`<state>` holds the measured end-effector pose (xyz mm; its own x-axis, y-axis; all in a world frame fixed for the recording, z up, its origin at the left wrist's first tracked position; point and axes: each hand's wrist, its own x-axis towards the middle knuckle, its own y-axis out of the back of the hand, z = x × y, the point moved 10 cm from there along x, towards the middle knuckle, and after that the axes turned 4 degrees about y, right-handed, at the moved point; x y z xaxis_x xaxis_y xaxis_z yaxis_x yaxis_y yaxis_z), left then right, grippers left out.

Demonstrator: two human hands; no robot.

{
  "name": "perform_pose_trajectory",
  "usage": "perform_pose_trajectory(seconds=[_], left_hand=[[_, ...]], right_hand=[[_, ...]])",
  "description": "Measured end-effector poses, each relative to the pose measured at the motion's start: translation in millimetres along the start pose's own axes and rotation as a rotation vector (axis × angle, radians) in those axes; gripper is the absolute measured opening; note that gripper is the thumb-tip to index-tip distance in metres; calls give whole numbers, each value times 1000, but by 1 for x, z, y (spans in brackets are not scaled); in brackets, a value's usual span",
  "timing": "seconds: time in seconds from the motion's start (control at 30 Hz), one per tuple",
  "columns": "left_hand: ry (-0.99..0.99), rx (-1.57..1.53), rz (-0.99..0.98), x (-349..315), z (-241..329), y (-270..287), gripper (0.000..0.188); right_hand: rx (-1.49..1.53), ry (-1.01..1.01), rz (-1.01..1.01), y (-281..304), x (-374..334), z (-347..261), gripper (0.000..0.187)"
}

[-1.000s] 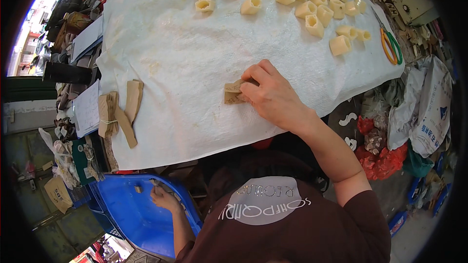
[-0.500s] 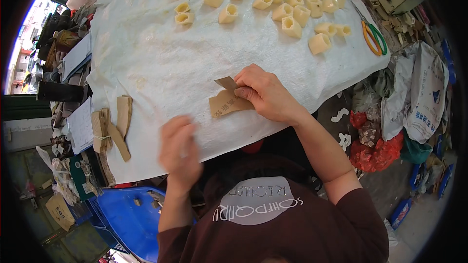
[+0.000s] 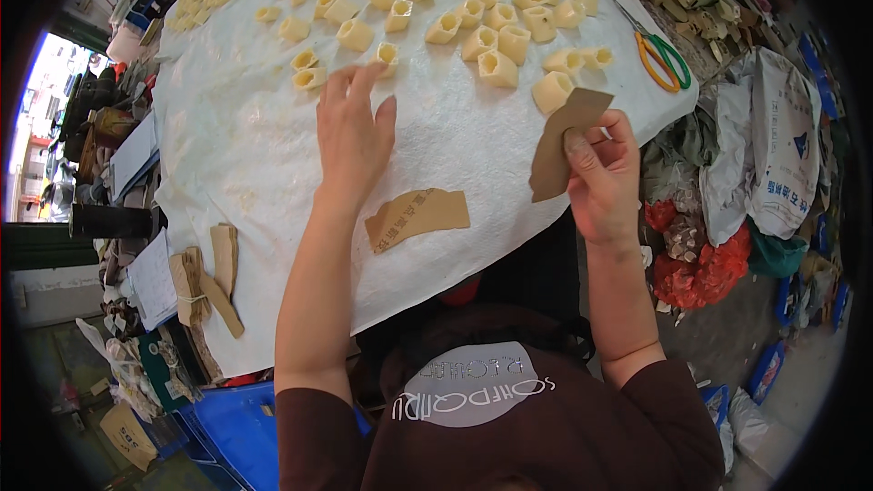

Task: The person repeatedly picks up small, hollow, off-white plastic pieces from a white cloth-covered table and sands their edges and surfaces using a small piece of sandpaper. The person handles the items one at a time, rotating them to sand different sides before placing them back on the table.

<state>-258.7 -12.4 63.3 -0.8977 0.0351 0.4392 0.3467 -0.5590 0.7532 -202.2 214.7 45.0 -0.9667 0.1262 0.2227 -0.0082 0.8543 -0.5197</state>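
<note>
My left hand (image 3: 353,132) is stretched over the white-covered table, its fingers apart and holding nothing. The fingertips are at a pale yellow hollow block (image 3: 386,58); whether they touch it I cannot tell. My right hand (image 3: 605,173) is raised at the right side, pinching a torn-edged piece of brown paper (image 3: 566,147) between thumb and fingers. Another brown paper piece (image 3: 423,216), curved and printed, lies flat on the white sheet (image 3: 455,145) between my arms. Many more such blocks (image 3: 498,68) stand and lie across the far part.
Scissors (image 3: 664,59) with orange and green handles lie at the table's right edge. Brown paper strips (image 3: 195,286), some tied in a bundle, rest at the left. A blue plastic basket (image 3: 236,432) is below left; red bags (image 3: 705,264) and white sacks (image 3: 773,145) are at right.
My right hand has lifted a brown paper piece up and to the right, leaving another on the sheet. My left hand has swung forward to the yellow blocks. The view has shifted slightly.
</note>
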Motion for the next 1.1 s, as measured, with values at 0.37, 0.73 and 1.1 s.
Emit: perform_pose_trajectory(seconds=[0.37,0.73,1.1], left_hand=[[504,-774,93,27,-84,-44,41],[611,-1294,-374,-81,-8,1,47],[578,-1109,-422,-170,30,13,48]], right_hand=[[-8,-139,-107,-5,-13,22,14],[-752,-144,-593,-71,-34,16,18],[-603,-300,-742,-101,-75,49,19]])
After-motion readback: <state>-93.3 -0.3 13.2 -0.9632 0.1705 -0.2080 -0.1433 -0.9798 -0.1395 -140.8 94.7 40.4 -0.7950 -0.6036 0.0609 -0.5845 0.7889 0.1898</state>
